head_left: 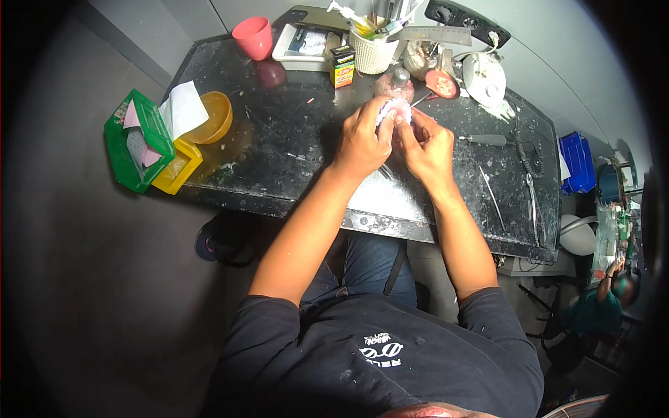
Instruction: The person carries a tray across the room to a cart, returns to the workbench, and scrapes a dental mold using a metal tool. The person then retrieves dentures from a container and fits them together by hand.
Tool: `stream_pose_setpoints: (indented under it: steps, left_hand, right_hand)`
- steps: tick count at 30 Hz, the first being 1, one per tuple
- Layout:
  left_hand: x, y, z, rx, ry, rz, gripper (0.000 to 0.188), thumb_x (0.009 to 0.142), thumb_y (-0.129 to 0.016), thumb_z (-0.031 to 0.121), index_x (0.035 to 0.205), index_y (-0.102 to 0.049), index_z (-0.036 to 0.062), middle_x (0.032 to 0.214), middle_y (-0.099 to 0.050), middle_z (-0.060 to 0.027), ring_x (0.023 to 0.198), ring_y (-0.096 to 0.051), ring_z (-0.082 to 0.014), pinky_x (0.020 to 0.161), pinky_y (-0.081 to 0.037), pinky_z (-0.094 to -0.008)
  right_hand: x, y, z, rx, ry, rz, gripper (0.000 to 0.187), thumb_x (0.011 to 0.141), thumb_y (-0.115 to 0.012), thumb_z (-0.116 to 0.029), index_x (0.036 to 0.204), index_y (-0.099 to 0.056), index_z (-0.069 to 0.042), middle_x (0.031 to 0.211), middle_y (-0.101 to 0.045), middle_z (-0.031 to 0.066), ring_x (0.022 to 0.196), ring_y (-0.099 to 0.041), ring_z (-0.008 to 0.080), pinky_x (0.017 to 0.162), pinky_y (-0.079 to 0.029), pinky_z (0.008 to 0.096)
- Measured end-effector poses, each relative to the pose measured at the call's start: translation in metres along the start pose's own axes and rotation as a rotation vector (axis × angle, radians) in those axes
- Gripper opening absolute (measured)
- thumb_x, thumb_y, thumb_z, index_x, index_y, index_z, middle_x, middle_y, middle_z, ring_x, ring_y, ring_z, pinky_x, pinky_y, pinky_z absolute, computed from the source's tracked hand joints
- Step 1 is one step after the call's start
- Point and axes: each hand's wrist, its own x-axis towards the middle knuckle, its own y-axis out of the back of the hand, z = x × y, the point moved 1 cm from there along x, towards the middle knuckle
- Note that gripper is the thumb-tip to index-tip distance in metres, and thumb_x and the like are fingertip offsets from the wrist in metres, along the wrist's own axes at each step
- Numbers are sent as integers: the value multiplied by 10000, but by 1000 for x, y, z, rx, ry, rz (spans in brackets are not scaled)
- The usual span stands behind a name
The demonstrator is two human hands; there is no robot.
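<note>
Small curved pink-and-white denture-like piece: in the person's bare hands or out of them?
In them: the left hand and right hand hold the piece between them, pinching it from either side.

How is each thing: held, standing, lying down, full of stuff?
Pink-and-white piece: held by left hand and right hand
Pink cup: upright
White woven holder: upright, holding tools
Small box: standing upright
White tray: loaded
Grey-handled tool: lying down
Green bin: holding papers
</note>
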Motion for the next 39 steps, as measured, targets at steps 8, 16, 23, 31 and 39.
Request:
stream_pose_setpoints:
  steps: [8,16,23,31,39]
  left_hand:
    - [-1,1,4,-104,113,-49,192,894,-627,57,1072,-614,-13,939,-685,-247,853,-673,-445,731,-541,-475]
    - [0,2,3,-91,78,-102,160,919,-657,51,1057,-647,-30,880,-724,-171,778,-725,-230,697,-561,-345]
    - [-1,3,-1,-75,73,-129,151,921,-654,53,1052,-649,-21,861,-718,-171,770,-724,-235,694,-559,-348]
    - [-3,2,0,-74,85,-162,155,902,-639,29,1052,-633,-10,869,-699,-173,781,-717,-270,703,-550,-366]
    - [-4,5,3,-83,32,-152,140,908,-638,37,1041,-631,-8,842,-692,-160,743,-705,-263,675,-542,-368]
  right_hand:
    - [6,5,7,309,-136,-82,177,921,-678,-109,1013,-726,34,716,-688,14,615,-596,41,553,-486,228]
    - [9,13,7,450,-254,-166,187,944,-680,-144,986,-745,26,751,-698,27,621,-608,60,555,-551,244]
    - [13,20,-4,467,-332,-233,200,943,-697,-174,901,-741,16,747,-699,38,597,-627,83,542,-551,233]
    - [17,23,3,529,-389,-286,209,927,-719,-183,846,-727,10,743,-703,63,556,-624,92,495,-512,219]
    - [18,19,3,588,-409,-313,200,900,-747,-186,839,-713,2,723,-696,76,520,-618,106,454,-499,223]
